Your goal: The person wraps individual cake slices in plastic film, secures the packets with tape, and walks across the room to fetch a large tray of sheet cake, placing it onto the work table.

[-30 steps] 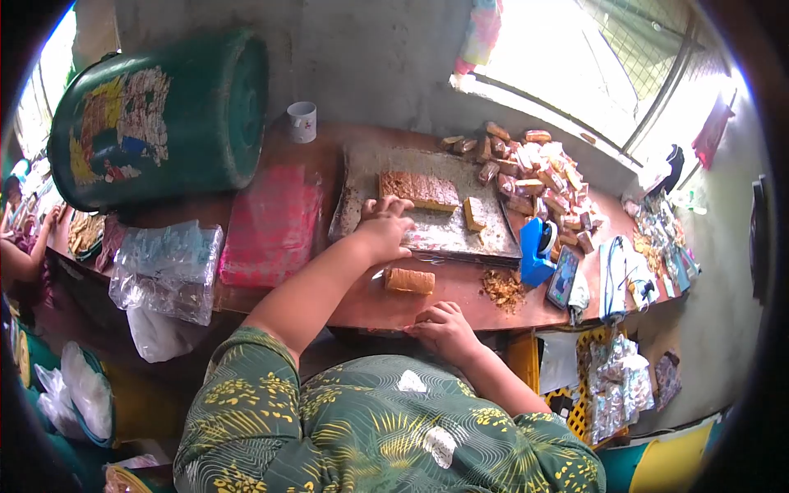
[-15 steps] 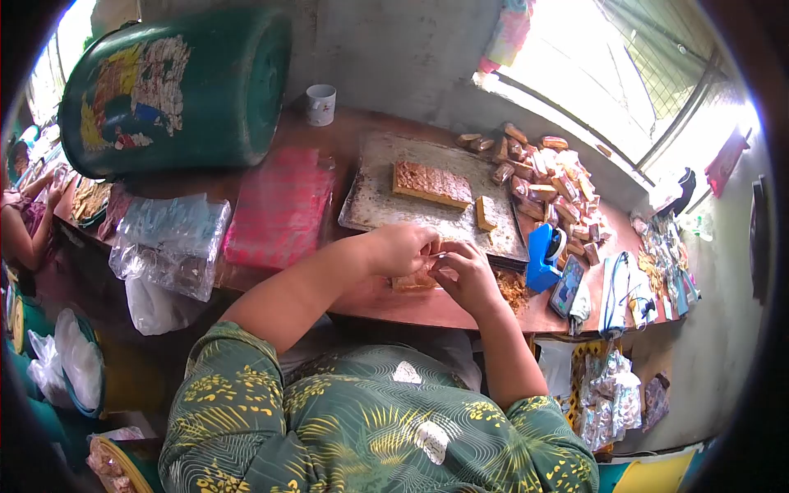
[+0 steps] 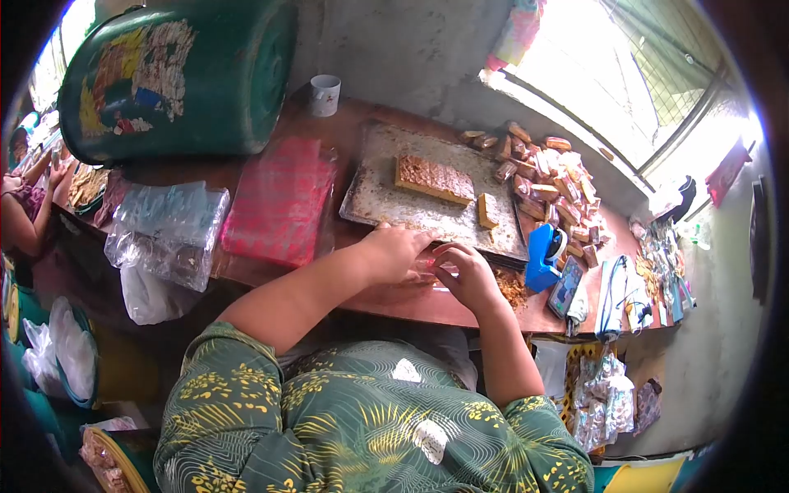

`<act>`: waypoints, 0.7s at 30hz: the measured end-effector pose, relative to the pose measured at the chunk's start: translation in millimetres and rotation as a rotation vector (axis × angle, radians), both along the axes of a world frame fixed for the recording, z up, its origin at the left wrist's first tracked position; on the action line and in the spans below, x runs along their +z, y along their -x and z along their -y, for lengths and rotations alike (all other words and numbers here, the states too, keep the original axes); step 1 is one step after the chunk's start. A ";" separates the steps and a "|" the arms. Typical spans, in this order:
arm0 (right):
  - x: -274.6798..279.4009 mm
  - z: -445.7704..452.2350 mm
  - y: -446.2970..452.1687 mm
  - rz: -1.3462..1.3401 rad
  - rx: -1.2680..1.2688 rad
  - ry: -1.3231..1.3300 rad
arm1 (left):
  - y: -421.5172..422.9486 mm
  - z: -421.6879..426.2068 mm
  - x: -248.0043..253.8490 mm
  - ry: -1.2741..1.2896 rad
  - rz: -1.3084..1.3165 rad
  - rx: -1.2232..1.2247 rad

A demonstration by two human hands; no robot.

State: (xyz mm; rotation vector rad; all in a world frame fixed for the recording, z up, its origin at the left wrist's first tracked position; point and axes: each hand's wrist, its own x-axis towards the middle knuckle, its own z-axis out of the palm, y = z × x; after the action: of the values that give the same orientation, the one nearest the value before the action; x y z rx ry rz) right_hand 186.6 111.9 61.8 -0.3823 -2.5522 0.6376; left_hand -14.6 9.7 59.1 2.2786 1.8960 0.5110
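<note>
Just in front of the metal tray (image 3: 370, 193), both hands meet at the table's front edge around a small cake piece in clear wrap (image 3: 426, 264), mostly covered by the fingers. My left hand (image 3: 399, 253) lies over its left side with fingers bent round it. My right hand (image 3: 462, 271) closes on its right end, thumb and fingertips together. On the tray rest a long brown-topped cake block (image 3: 434, 178) and a single cut slice (image 3: 487, 211) to its right.
Wrapped cake pieces (image 3: 546, 177) are heaped at the back right. A blue tape dispenser (image 3: 541, 256), phone (image 3: 564, 287) and crumbs (image 3: 511, 287) lie right. Pink plastic sheets (image 3: 279, 201), clear bags (image 3: 168, 222), a mug (image 3: 325, 94) and green drum (image 3: 181, 78) stand left. Another person's arm (image 3: 33, 222) shows far left.
My left hand has left the cake block on the tray and come down to the front piece. My right hand has moved up to the same piece. The camera view has shifted slightly.
</note>
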 end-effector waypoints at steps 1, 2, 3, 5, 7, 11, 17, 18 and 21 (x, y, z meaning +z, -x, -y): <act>-0.2 1.1 -0.3 0.019 -0.029 0.025 | -0.9 1.8 8.6 0.125 -0.015 0.003; 0.2 2.8 -1.0 0.038 -0.059 0.049 | -0.8 0.5 3.9 0.084 -0.016 -0.002; 1.6 4.3 -1.2 0.056 -0.089 0.073 | -1.5 -0.5 -0.4 0.043 -0.018 -0.008; 10.3 7.9 1.5 -0.020 -0.063 -0.014 | -2.3 -1.7 -7.7 -0.021 0.006 0.005; 14.4 7.5 2.1 -0.039 -0.052 -0.052 | -5.4 3.3 -0.3 -0.070 0.058 0.046; 6.3 -3.4 -1.8 0.008 0.034 -0.162 | -1.1 10.3 -2.6 -0.119 0.112 0.020; -16.3 -0.2 -3.5 0.029 -0.030 -0.150 | -3.2 22.5 -17.3 -0.211 0.248 0.052; -17.1 2.3 -1.9 0.006 -0.060 -0.146 | -3.0 24.1 -12.2 -0.134 0.210 0.055; -12.3 7.4 1.5 -0.101 -0.034 -0.201 | -1.8 23.0 -19.9 -0.150 0.185 0.032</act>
State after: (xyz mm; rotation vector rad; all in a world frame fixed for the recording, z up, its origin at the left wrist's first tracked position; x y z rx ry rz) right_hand 185.1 104.5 49.5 -0.3148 -2.4794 0.3730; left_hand -12.9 -13.4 39.2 2.2021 1.8635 0.8638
